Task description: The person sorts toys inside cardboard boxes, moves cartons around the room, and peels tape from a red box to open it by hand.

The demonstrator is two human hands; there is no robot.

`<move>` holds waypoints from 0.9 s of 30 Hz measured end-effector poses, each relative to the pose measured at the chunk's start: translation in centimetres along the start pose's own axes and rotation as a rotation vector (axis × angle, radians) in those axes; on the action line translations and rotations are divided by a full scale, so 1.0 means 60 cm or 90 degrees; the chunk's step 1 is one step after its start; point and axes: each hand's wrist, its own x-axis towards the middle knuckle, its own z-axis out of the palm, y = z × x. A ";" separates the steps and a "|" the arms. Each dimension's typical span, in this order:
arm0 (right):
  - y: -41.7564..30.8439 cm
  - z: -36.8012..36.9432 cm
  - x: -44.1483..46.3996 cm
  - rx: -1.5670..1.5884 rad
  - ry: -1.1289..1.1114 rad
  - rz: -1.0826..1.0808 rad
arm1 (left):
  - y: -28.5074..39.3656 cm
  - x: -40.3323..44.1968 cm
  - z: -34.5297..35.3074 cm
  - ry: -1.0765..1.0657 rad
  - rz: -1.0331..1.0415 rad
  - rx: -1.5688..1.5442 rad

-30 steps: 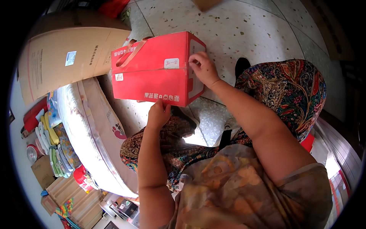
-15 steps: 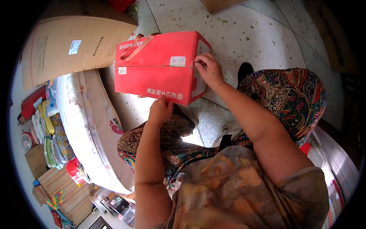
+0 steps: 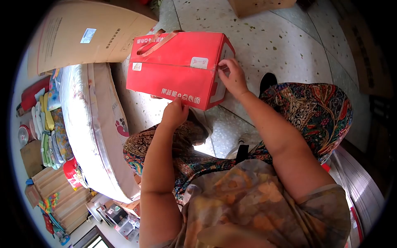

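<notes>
A red carton box [image 3: 165,78] with white printing sits tilted in front of me, a brown ribbon handle [image 3: 159,43] on its far side. A seam runs along its upper face, with a white label [image 3: 199,63] near the right end and a smaller one [image 3: 137,66] at the left. My left hand [image 3: 175,113] is closed on the box's near lower edge, thumb against the printed face. At the right end of the seam, my right hand [image 3: 234,77] is pinched against the box edge; what lies between its fingertips is too small to make out.
A large brown cardboard box [image 3: 87,37] stands at the upper left, beside a mattress [image 3: 93,132]. Folded cloths [image 3: 49,136] are stacked farther left. Another cardboard box [image 3: 260,5] is at the top, and the speckled tile floor [image 3: 285,45] lies beyond.
The red box appears slightly farther right and up in view, turned a little clockwise. Both hands stay at it, the right still pinched at the seam end. The view has shifted slightly.
</notes>
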 end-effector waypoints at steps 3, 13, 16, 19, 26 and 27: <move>-0.005 -0.001 -0.013 -0.068 -0.006 -0.017 | -0.002 0.000 0.004 0.002 -0.004 0.005; 0.006 0.001 -0.012 -0.171 -0.043 -0.058 | -0.008 0.003 0.009 0.000 -0.014 0.003; -0.002 -0.003 -0.015 -0.142 -0.047 -0.061 | -0.003 0.002 0.004 -0.002 -0.012 -0.005; -0.002 -0.006 -0.016 -0.144 -0.065 -0.042 | -0.004 0.002 0.004 -0.005 -0.016 0.012; 0.005 0.003 -0.010 -0.193 -0.038 -0.034 | -0.005 0.003 0.007 0.003 -0.017 0.013; 0.006 0.007 -0.009 -0.187 -0.027 -0.028 | -0.004 0.003 0.006 0.004 -0.015 0.013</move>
